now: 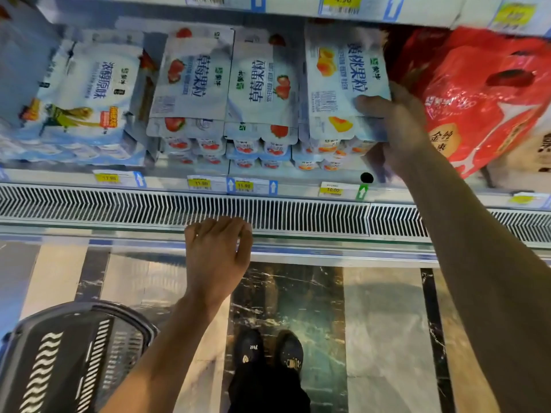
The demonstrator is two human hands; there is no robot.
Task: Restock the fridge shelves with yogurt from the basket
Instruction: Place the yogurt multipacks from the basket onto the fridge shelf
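The right hand (396, 126) has its grip closed on the near right corner of the peach yogurt pack (340, 81), thumb on top. The pack sits atop a stack on the fridge shelf (167, 177), and the arm is outstretched. The left hand (217, 251), fingers loosely curled, seems to rest empty on the vent grille (119, 207).

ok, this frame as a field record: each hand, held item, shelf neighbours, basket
right hand: grips the peach yogurt pack by its right edge
peach yogurt pack: on top of the peach stack, on the shelf
left hand: fingers curled at the vent grille; cannot tell if it grips anything
shelf neighbours: strawberry packs left of the peach pack, red bag right of it
basket: lower left, below the left arm; contents not clear
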